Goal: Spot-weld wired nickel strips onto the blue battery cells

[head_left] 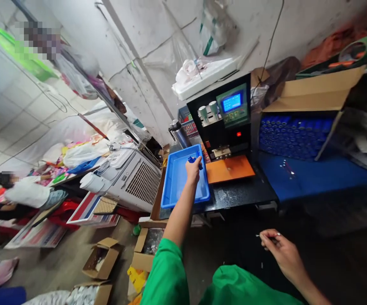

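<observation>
My left hand [192, 170] reaches out over a blue plastic tray [206, 194], its fingers closed on a small dark-blue piece [191, 159] whose kind I cannot make out. Lower right, my right hand [280, 252] hangs in front of the table with thumb and fingers pinched together. A tiny pale tip [257, 235] shows at those fingertips, too small to name. Right of the tray stands a black machine [215, 131] with a lit blue screen [232, 102] and an orange plate [229, 169] at its foot.
A cardboard box [318, 94] packed with blue tubes stands on a blue surface [317, 178], with a few small shiny pieces [287, 167] in front. A steel flask [180, 133] is behind the tray. Left are an air cooler [142, 182], open cartons [102, 258] and a seated person [27, 192].
</observation>
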### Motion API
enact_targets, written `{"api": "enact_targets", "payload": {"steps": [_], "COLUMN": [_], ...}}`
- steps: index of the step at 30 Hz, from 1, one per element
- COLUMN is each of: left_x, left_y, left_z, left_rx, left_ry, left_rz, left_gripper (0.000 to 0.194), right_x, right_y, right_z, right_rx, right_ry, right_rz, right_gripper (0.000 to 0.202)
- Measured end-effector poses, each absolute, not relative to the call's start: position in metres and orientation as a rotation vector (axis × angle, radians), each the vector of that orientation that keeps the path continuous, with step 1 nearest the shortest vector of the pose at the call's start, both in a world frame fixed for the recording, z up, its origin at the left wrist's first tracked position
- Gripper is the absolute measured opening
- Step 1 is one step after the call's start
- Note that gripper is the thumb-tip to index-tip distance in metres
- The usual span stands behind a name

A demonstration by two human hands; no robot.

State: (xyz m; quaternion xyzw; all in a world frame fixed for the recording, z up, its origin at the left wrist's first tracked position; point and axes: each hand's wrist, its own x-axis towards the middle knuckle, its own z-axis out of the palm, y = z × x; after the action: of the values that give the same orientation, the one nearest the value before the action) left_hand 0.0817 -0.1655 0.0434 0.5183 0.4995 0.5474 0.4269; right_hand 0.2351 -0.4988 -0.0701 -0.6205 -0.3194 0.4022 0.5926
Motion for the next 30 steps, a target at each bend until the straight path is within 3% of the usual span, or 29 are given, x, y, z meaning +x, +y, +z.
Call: {"api": "enact_targets", "payload": {"steps": [13, 30], "left_x": [0.134, 0.153], "left_y": [-0.169, -0.167], "left_z": [0.038, 0.028], "left_rx": [1.717, 1.419], "left_ry": [1.444, 1.401], "left_rz": [1.293, 1.424], "left_gripper": [0.015, 0.03], "right_x": [0.243, 0.252], "right_y": [-0.517, -0.51], "right_z": [-0.081, -0.086], "right_rx": [-1.437, -1.444], "right_ry": [-0.607, -0.602], "right_rz": [1.001, 1.054], "right_gripper": [0.047, 0.045]}}
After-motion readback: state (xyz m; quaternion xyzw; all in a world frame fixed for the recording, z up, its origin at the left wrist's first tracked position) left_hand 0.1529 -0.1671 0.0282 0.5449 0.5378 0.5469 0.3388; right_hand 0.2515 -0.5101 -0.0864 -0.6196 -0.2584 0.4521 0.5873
